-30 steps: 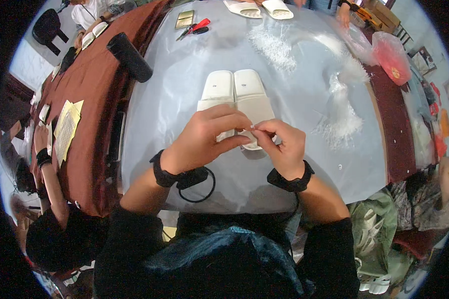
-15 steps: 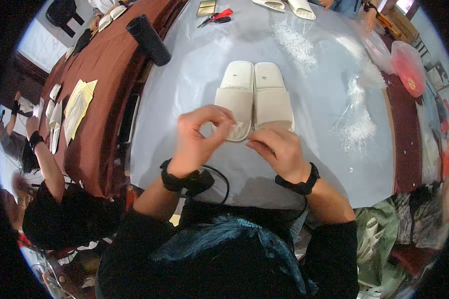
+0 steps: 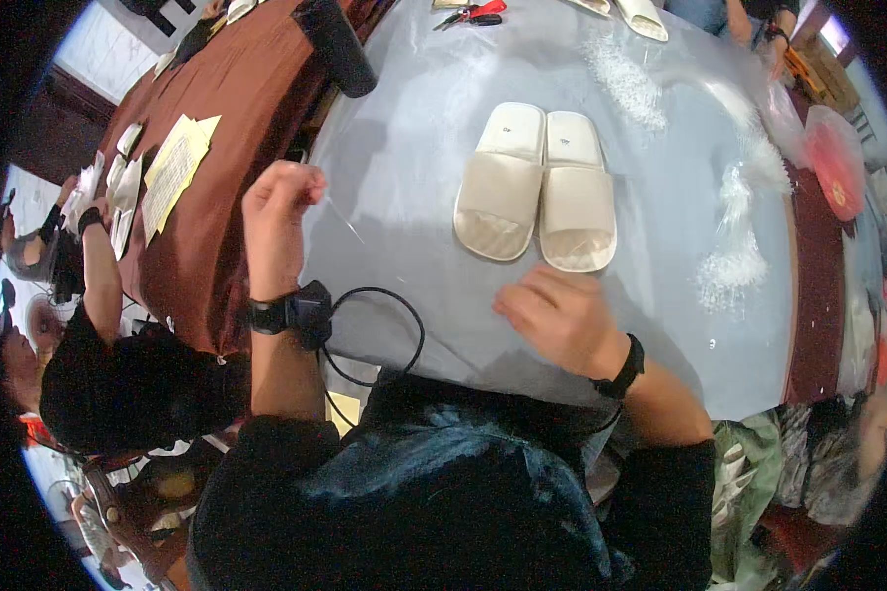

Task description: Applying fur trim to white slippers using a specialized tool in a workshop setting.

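Observation:
A pair of cream open-toe slippers lies side by side on the pale table cover: the left slipper [image 3: 500, 187] and the right slipper [image 3: 578, 202], toe openings nearest me. My left hand [image 3: 278, 222] is raised left of them, over the table's edge, its fingers pinched. From the fingertips a thin clear strand [image 3: 345, 222] trails down to the right. Just in front of the right slipper, my right hand [image 3: 567, 320] is closed with its fingers curled. Whatever it may hold is hidden.
Heaps of fine white plastic strands [image 3: 734, 266] lie to the right. Red-handled cutters [image 3: 478, 14] and a black cylinder [image 3: 337, 49] are farther off. Left, a brown-covered table holds yellow sheets [image 3: 179, 172], with a co-worker beside it. A pink plastic bag [image 3: 834, 163] hangs at right.
My left hand has pulled away from the slippers to the left and up, with the strand in its fingers. My right hand has dropped slightly toward me; the view has shifted.

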The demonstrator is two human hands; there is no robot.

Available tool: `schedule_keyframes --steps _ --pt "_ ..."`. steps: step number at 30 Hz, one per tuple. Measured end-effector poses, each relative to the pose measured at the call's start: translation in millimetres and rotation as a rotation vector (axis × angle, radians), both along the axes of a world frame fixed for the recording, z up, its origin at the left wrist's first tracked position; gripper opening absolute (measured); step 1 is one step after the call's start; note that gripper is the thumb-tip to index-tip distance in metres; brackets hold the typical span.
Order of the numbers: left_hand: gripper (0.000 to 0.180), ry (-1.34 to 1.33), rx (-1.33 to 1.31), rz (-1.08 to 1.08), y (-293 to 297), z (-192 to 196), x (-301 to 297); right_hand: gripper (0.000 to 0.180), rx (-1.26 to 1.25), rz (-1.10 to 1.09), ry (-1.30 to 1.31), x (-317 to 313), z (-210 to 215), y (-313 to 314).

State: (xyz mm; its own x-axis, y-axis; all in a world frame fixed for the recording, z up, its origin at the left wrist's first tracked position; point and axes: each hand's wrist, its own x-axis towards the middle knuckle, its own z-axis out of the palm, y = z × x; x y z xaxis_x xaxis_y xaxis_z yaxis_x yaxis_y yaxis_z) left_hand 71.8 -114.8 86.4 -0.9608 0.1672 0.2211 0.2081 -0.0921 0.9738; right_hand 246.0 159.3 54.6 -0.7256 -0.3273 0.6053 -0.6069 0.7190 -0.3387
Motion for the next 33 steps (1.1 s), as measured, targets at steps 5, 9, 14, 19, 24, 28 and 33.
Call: schedule_keyframes --steps 5,9,14,19,24,28,33 --pt "0.014 -0.064 -0.223 -0.125 21 -12 13 0.014 0.093 0.165 -0.048 11 2 -14" --pt "0.014 -0.082 -0.345 -0.302 47 -21 22 0.014 0.075 0.215 -0.058 13 0 -16" --pt "0.010 -0.116 -0.370 -0.468 74 -30 35 0.013 0.102 0.175 -0.039 9 0 -8" --pt "0.012 -0.219 -0.570 -0.589 91 -28 42 0.014 0.079 0.158 -0.066 6 1 -2" --pt "0.016 -0.101 -0.645 -0.581 100 -41 42 0.014 -0.005 0.120 -0.079 2 -4 1" --pt "0.016 -0.100 -0.698 -0.476 103 -46 42 0.012 -0.032 0.127 -0.153 2 0 3" --pt "0.018 0.077 -0.822 -0.381 106 -47 42 0.012 -0.114 -0.025 -0.123 -3 -5 7"
